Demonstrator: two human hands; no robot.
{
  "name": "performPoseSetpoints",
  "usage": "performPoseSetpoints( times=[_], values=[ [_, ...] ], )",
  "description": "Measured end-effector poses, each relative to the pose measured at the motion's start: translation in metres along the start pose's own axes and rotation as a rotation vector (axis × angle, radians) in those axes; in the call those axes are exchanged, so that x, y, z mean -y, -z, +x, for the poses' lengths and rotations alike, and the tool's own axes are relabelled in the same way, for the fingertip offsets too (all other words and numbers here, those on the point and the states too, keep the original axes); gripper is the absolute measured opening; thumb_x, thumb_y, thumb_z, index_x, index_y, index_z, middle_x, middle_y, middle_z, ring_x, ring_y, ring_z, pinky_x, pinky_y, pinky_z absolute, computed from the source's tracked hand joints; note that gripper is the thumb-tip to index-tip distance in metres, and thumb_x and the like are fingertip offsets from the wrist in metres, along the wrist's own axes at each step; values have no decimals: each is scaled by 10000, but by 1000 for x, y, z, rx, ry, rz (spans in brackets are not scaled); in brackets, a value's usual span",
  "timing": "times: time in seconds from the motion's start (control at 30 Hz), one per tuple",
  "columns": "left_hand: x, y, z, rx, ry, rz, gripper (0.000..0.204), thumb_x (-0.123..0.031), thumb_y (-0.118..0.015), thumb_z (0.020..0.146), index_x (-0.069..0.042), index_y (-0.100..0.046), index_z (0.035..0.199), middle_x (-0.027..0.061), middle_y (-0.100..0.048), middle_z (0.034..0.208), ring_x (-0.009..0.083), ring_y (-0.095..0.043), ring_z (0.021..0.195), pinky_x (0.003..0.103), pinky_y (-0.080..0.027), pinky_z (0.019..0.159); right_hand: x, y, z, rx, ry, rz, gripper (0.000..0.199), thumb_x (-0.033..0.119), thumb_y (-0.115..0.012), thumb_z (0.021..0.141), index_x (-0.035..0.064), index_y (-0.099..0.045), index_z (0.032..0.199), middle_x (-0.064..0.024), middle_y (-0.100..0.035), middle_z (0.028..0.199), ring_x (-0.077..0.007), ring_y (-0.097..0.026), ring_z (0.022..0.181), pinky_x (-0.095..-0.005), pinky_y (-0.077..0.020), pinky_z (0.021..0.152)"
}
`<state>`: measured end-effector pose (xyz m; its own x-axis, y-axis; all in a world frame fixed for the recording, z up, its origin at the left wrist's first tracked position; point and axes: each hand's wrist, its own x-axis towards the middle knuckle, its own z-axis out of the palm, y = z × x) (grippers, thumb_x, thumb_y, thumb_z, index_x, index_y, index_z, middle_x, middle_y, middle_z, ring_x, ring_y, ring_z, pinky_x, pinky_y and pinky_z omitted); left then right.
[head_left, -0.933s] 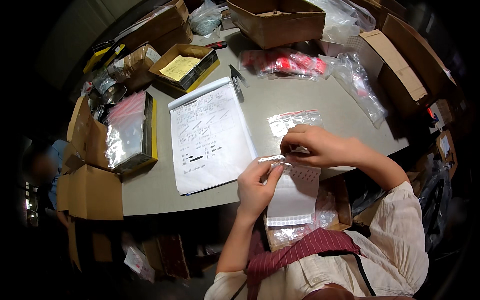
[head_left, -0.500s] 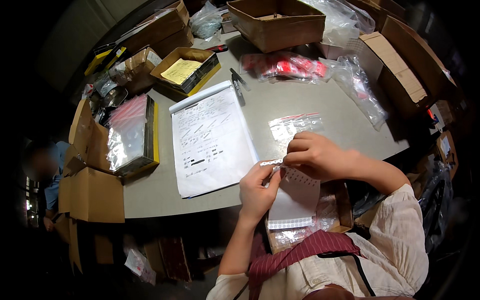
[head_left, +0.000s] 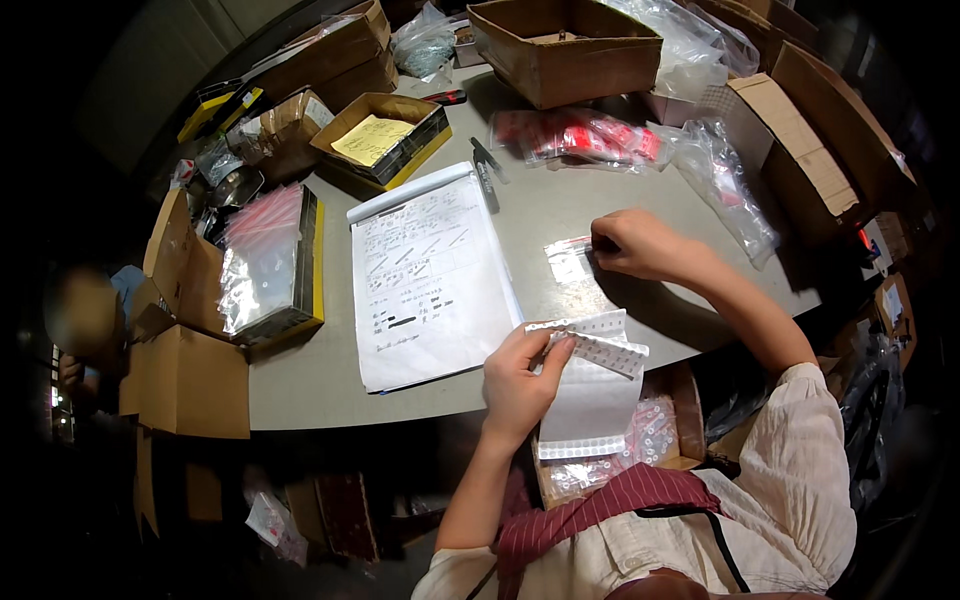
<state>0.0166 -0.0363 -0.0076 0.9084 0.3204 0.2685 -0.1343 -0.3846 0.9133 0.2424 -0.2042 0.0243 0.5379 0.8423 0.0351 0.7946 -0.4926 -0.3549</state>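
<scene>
My left hand (head_left: 515,392) pinches the upper part of a sheet of small round stickers (head_left: 588,397). This white sheet is folded over at the top and hangs down, with rows of dots along its folded strips and lower edge. On the table beyond it lies a small clear zip bag (head_left: 569,265). Over the bag's right end is my right hand (head_left: 640,243), its fingers curled together; what they hold, if anything, is hidden. Below the sheet, an open cardboard box (head_left: 686,410) holds several small clear bags (head_left: 652,432) with white round labels.
A handwritten notepad (head_left: 435,300) lies left of my hands, with black markers (head_left: 484,178) beside it. Farther left stands a box of clear zip bags (head_left: 262,262). Red-marked bags (head_left: 580,138) and a large carton (head_left: 565,65) sit at the back. A person (head_left: 95,320) is at far left.
My right hand has moved away from the sticker sheet, up and to the right, onto the zip bag. My left hand keeps the sheet, whose folded top strips now spread out.
</scene>
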Motion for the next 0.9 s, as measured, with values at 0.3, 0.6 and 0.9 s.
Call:
performPoseSetpoints(
  times=[0.3, 0.6, 0.9],
  values=[
    [5, -1, -1, -45, -67, 12, 171, -139, -786, 887, 0, -762, 983, 108, -669, 790, 187, -626, 644, 305, -478, 600, 16, 20, 2, -118, 8, -13, 210, 145, -724, 845, -14, -612, 926, -222, -676, 903, -428, -647, 924, -520, -500, 800],
    [7, 2, 1, 14, -57, -48, 164, -135, -778, 892, 1, -763, 983, 99, -659, 778, 176, -618, 651, 296, -476, 602, 18, -23, 13, -249, 288, -223, 167, 45, -658, 826, 7, -585, 972, -195, -653, 906, -373, -637, 911, -469, -507, 808],
    [3, 3, 1, 18, -101, -48, 123, -95, -773, 894, 5, -759, 964, 103, -715, 884, 166, -659, 680, 281, -506, 617, 68, 26, -21, 58, 179, 200, 251, 189, -712, 877, 7, -645, 1037, -178, -661, 926, -351, -652, 914, -436, -517, 819]
  ],
)
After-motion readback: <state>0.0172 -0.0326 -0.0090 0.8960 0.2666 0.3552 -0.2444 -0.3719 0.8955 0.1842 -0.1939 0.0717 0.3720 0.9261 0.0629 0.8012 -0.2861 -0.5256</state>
